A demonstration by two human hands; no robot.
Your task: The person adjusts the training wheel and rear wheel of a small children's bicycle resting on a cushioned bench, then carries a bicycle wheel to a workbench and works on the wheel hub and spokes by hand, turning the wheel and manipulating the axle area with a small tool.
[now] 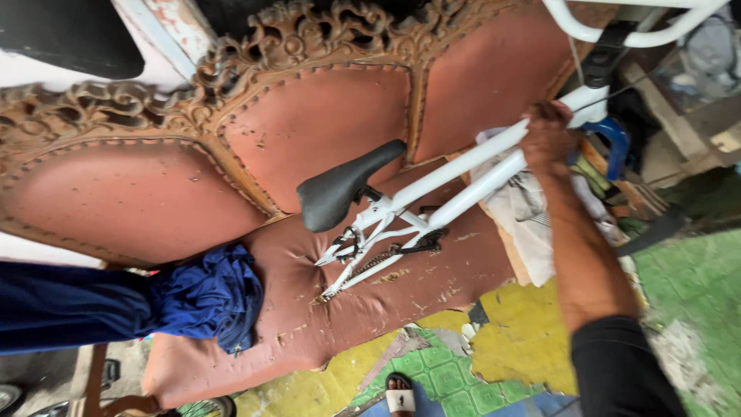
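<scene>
Worn red sofa (432,278) carries the white bike frame (432,197), black saddle (343,185) leaning on its backrest. My right hand (546,135) is clamped around the frame's tubes above crumpled cloth (532,224). Handlebars (633,31) run off-frame; my left hand is unseen.

The white bike frame (463,181) lies across the sofa (309,131), blocking its seat. At 8 o'clock, blue cloth (208,297) fills the cushion; bare floor (494,347) lies at 6 o'clock.
</scene>
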